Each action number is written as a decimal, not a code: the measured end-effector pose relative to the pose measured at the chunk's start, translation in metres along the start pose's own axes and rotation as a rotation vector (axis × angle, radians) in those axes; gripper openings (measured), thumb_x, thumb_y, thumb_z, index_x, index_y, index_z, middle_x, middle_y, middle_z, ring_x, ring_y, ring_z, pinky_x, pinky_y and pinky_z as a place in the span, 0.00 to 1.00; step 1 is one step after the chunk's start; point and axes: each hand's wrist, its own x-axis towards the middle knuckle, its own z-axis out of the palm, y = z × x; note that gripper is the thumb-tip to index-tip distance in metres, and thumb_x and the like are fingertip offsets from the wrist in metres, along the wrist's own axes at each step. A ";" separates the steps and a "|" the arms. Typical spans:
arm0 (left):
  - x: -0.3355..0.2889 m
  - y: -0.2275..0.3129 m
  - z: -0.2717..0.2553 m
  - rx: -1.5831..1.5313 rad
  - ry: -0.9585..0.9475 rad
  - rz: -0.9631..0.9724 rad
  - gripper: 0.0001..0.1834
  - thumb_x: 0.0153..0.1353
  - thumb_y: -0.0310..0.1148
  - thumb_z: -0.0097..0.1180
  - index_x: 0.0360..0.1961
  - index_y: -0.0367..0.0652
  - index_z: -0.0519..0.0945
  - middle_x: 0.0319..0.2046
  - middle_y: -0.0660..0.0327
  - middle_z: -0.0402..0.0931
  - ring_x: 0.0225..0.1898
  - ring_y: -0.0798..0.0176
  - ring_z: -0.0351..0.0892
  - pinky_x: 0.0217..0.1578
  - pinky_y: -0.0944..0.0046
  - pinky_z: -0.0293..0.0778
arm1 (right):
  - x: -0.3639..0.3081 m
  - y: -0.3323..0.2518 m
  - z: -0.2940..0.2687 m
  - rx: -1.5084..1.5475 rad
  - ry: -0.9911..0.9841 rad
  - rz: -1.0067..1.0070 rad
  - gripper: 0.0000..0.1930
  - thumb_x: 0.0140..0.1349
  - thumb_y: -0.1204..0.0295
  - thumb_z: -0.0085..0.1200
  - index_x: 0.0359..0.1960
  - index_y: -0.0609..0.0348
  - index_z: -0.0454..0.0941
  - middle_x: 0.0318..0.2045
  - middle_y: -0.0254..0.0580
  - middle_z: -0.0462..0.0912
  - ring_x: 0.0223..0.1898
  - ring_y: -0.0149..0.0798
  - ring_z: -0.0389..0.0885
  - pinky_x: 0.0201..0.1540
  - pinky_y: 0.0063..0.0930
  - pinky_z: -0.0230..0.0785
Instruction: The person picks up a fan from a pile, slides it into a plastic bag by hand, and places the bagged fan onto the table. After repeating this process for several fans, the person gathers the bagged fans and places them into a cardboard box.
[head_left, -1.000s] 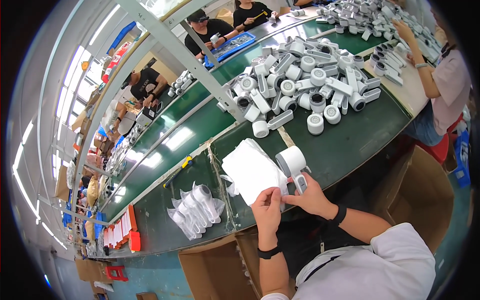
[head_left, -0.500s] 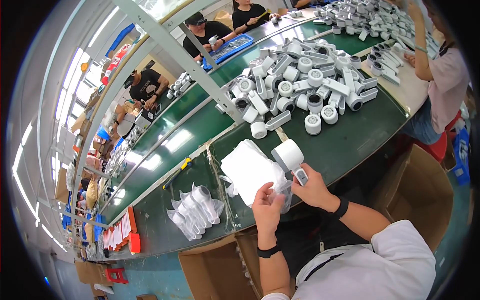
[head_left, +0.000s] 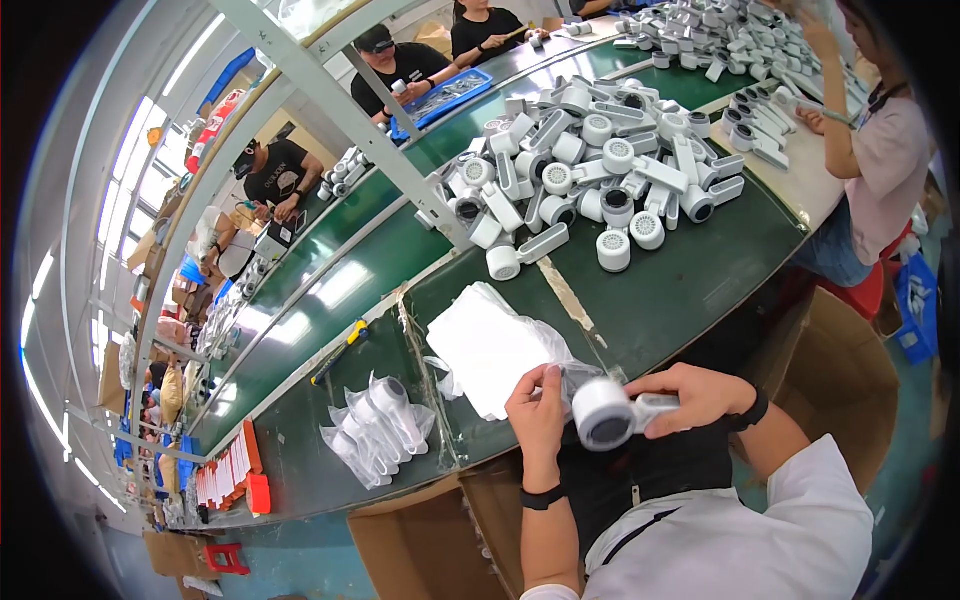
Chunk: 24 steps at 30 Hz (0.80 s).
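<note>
1. One white handheld device (head_left: 603,414) is up off the green table (head_left: 650,320), near its edge.
2. Right hand (head_left: 700,398): fingers closed round its handle (head_left: 657,405).
3. Left hand (head_left: 538,408): fingertips pinching a clear plastic bag (head_left: 580,373).
4. Pale lettering (head_left: 271,185) marks a co-worker's black shirt (head_left: 290,166).

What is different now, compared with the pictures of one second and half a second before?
The right hand moved toward the person's body, still holding the white device; the device's round head swung from pointing away to pointing left. No clear release is visible. The left hand stayed near the stack of white bags. The wrapped devices and yellow-handled tool lie as before.
</note>
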 end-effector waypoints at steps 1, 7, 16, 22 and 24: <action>0.001 0.000 0.001 -0.002 -0.004 -0.002 0.11 0.63 0.31 0.62 0.40 0.33 0.81 0.21 0.70 0.73 0.17 0.79 0.63 0.16 0.75 0.57 | 0.000 -0.005 0.000 -0.001 0.004 0.003 0.37 0.57 0.64 0.64 0.67 0.58 0.63 0.33 0.40 0.83 0.29 0.36 0.80 0.34 0.28 0.72; 0.005 -0.004 -0.012 0.035 -0.101 -0.008 0.13 0.64 0.32 0.61 0.43 0.32 0.82 0.28 0.68 0.78 0.23 0.79 0.70 0.23 0.78 0.63 | 0.024 -0.005 0.000 -0.021 -0.138 0.189 0.50 0.61 0.60 0.60 0.74 0.58 0.36 0.36 0.41 0.84 0.30 0.34 0.80 0.33 0.27 0.72; -0.001 0.007 -0.038 0.092 -0.184 -0.113 0.10 0.65 0.33 0.60 0.42 0.37 0.83 0.29 0.65 0.80 0.25 0.77 0.74 0.22 0.76 0.69 | 0.048 0.034 0.015 0.091 -0.167 0.037 0.36 0.68 0.63 0.52 0.73 0.57 0.49 0.60 0.42 0.70 0.55 0.32 0.69 0.59 0.24 0.62; -0.005 0.007 -0.022 0.681 0.033 0.572 0.06 0.59 0.30 0.65 0.35 0.39 0.84 0.25 0.64 0.76 0.23 0.69 0.71 0.25 0.69 0.69 | 0.051 0.020 0.037 0.153 0.137 0.158 0.36 0.66 0.64 0.54 0.72 0.58 0.52 0.53 0.46 0.77 0.50 0.33 0.74 0.54 0.26 0.67; -0.006 0.007 -0.018 0.732 0.018 0.689 0.05 0.58 0.29 0.65 0.34 0.39 0.84 0.24 0.62 0.76 0.24 0.64 0.73 0.27 0.66 0.70 | 0.051 0.021 0.042 0.230 0.238 0.167 0.36 0.65 0.65 0.55 0.72 0.58 0.52 0.46 0.46 0.79 0.42 0.33 0.76 0.47 0.26 0.71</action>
